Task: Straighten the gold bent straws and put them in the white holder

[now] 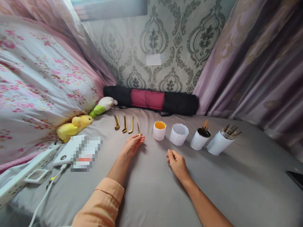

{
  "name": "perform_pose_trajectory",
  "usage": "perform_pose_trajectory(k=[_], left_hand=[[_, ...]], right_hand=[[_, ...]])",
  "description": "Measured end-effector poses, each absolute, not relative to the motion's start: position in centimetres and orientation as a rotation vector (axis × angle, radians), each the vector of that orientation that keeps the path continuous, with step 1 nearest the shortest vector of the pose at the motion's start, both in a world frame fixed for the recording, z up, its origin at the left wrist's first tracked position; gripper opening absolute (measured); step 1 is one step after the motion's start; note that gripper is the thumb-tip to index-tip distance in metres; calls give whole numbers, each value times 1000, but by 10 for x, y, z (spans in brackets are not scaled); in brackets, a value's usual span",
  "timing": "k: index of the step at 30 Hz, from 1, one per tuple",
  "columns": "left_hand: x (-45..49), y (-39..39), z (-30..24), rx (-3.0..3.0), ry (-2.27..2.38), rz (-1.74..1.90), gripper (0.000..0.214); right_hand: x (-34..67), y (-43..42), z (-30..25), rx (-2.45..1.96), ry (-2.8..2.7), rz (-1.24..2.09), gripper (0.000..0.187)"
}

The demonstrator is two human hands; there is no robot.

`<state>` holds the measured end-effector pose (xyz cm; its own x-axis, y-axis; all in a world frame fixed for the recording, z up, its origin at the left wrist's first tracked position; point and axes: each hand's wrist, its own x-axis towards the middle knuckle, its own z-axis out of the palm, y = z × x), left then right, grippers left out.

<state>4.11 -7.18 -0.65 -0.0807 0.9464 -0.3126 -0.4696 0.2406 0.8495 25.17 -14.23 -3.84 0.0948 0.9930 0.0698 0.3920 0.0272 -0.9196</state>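
My left hand [133, 144] is closed, its fingertips pinching a slim gold-coloured metal piece [138, 128] whose pointed end stands up. Just beyond and to its left, several L-shaped gold-coloured metal pieces [124, 125] lie on the grey sheet in small groups. My right hand [176, 162] rests loosely curled near the sheet, with nothing visible in it. In front of it stands a white-wrapped cup with a yellow-orange inside [159, 133], beside a whitish cup [179, 135]. Farther right, a white-wrapped can [198, 141] and a wider white-wrapped can [217, 144] hold thin brownish sticks.
A black and maroon long bag [181, 104] lies against the patterned wall. At left are a yellow plush toy [68, 128], a white and green plush [104, 105], a white power bank [68, 151] with a cable, and a power strip [30, 170]. A dark object [295, 179] sits at the right edge.
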Motion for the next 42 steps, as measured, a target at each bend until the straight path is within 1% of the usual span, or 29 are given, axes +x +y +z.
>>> perform_pose_trajectory(k=[5, 17, 27, 37, 42], left_hand=[[50, -83, -9, 548, 1030, 1250, 13], [75, -112, -14, 589, 923, 1179, 15], [83, -124, -25, 723, 855, 1174, 30], [89, -127, -27, 879, 1017, 1201, 38], [93, -129, -22, 999, 1082, 1224, 36]], right_hand=[[252, -143, -36, -1508, -1427, 894, 44], [253, -143, -36, -1492, -1421, 924, 45], [253, -144, -33, -1472, -1422, 948, 43], [254, -145, -29, -1469, -1358, 1027, 42], [255, -145, -29, -1462, -1336, 1052, 42]])
